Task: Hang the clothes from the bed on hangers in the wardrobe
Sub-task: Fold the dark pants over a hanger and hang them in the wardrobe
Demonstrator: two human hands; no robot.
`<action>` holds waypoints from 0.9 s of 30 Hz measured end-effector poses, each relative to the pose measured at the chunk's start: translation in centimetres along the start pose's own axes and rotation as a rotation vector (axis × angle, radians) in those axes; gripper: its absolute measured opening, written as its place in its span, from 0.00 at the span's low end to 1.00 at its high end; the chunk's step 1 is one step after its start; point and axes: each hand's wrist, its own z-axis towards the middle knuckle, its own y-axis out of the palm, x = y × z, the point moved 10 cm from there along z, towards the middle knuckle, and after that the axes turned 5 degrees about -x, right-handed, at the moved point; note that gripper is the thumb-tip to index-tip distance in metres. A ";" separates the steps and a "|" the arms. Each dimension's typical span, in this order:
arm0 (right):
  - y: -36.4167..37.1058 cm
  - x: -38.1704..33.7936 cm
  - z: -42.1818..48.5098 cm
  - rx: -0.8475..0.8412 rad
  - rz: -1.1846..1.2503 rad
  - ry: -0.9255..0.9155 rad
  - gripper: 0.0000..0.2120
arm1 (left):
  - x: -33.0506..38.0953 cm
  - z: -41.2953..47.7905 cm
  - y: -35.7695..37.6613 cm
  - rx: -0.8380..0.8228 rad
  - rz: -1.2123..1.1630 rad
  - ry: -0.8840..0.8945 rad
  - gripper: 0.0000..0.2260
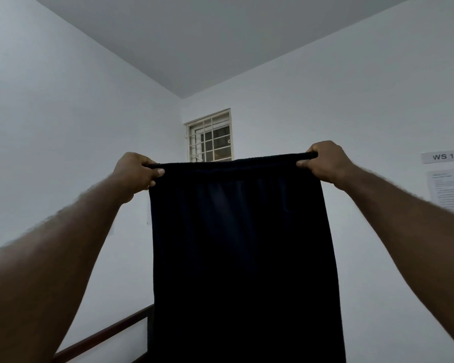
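1. Head view: on my remote feed the camera is tilted up into a room corner, where two pale walls [63, 113] meet a grey ceiling [220, 35]. Both bare forearms reach up and away from me.
2. The left hand [136, 171] grips the left end of the waistband [231, 163] of a dark garment [241, 244]. Its fingers [159, 172] are curled round the band, the thumb lying across the near face.
3. The right hand [325, 161] grips the right end the same way, knuckles up, thumb tip pressed to the near side of the band and the other fingers wrapped behind it.
4. The dark garment is held in the air in the middle of the frame, between me and the far corner. Its gathered waistband is pulled nearly straight between the two hands, the right end a little higher than the left.
5. The cloth hangs flat and straight down from the band and runs out of the bottom edge, so I cannot tell whether it is trousers or a skirt.
6. Beyond the garment, a small barred window [210, 137] sits on the far wall just right of the corner. The waistband hides its lower edge.
7. At the far right a label [444, 156] reading "WS 11" is stuck on the wall, with a printed sheet [448, 188] just below it, its text too small to read.
8. Low on the left a dark wooden rail [102, 336] slants along the wall and passes behind the garment.
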 end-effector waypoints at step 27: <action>10.5 -7.6 -11.8 -0.576 0.457 -0.179 0.28 | 4.7 -13.8 13.4 -0.475 -0.205 0.372 0.11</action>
